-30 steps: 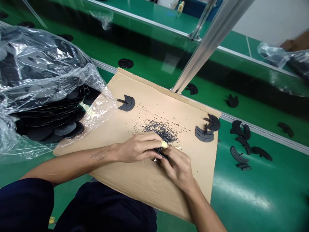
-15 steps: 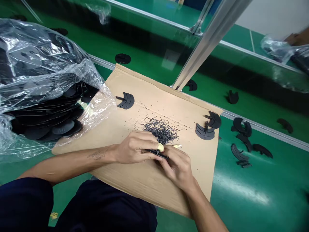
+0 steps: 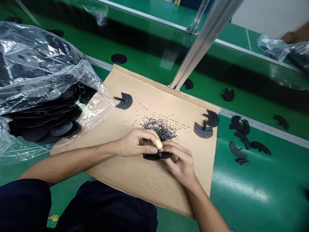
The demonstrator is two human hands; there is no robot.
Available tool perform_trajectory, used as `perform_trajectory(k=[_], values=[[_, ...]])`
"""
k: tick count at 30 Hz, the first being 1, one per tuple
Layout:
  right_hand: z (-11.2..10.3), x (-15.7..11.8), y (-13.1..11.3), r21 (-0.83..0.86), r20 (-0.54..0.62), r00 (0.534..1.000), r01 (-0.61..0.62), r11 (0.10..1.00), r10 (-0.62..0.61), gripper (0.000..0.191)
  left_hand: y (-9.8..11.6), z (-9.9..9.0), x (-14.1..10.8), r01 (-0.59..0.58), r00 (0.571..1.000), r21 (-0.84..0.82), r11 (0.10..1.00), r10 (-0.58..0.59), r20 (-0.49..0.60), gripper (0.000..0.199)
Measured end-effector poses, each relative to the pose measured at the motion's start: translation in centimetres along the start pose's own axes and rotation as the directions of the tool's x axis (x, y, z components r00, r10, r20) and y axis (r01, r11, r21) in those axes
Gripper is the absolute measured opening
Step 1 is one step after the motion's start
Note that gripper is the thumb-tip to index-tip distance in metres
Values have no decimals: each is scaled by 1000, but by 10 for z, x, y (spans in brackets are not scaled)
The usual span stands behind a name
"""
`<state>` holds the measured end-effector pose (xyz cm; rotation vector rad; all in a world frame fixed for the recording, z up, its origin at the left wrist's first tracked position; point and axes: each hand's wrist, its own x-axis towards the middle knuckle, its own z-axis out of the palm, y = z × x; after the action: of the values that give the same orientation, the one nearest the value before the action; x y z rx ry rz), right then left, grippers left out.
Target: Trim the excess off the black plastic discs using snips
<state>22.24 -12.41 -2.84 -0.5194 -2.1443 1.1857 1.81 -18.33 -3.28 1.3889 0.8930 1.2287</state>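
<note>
Both hands are together over the cardboard, holding a black curved plastic piece (image 3: 158, 156) with a small stem at its middle. My left hand (image 3: 135, 143) pinches it from the left, and a yellow finger cot (image 3: 158, 144) covers one fingertip. My right hand (image 3: 180, 162) grips the right end, hiding part of it. Just beyond my fingers lies a heap of small black granules (image 3: 159, 129) on the cardboard sheet (image 3: 130, 170). Two sets of similar curved pieces (image 3: 124, 101) (image 3: 204, 130) rest on the sheet to either side.
A clear plastic bag (image 3: 36, 54) at the left holds a stack of black discs (image 3: 53, 124). Loose black pieces (image 3: 238, 149) lie on the green bench at the right. An aluminium post (image 3: 205, 45) rises behind the cardboard, beside a glass panel (image 3: 145, 38).
The black piece, a thin edge between my fingers before, now shows its flat curved face. My left fingers have opened slightly around it. The view has drifted a little.
</note>
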Motion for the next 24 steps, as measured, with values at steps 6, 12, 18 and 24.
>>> perform_trajectory(k=[6, 12, 18, 24], values=[[-5, 2, -3, 79, -8, 1000, -8, 997, 9, 14, -1, -1, -1, 73, 997, -73, 995, -74, -6, 12], [-12, 3, 0, 98, 93, 995, 11, 995, -20, 11, 6, -6, -1, 82, 986, 60, 995, -90, 140, 7], [-12, 3, 9, 46, 123, 988, 85, 995, -90, 9, 10, -8, -2, 14, 982, 222, 975, -55, 180, 7], [-9, 1, 9, -17, 48, 991, 124, 992, -123, 11, 4, -5, -3, -54, 993, 250, 967, 25, 117, 9]])
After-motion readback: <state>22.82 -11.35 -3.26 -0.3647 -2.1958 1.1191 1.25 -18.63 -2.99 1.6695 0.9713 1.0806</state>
